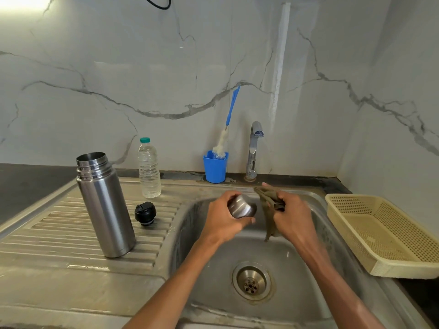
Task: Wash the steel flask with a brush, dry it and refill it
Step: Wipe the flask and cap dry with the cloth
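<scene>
The steel flask (105, 205) stands upright and uncapped on the ribbed draining board. Its black stopper (145, 213) lies beside it to the right. Over the sink basin my left hand (222, 216) grips the flask's steel cup lid (242, 206). My right hand (291, 216) holds a crumpled olive-brown cloth (268, 205) just right of the lid. A bottle brush (225, 134) with a blue handle stands bristles-down in a blue cup (215, 168) at the wall. A clear plastic water bottle (149, 169) with a green cap stands behind the flask.
The steel sink (308, 281) has a drain (251, 281) near the front. A chrome tap (254, 148) rises at the back wall, with no water running. A beige plastic basket (384, 233) sits on the counter at the right. Marble wall tiles close off the back and right.
</scene>
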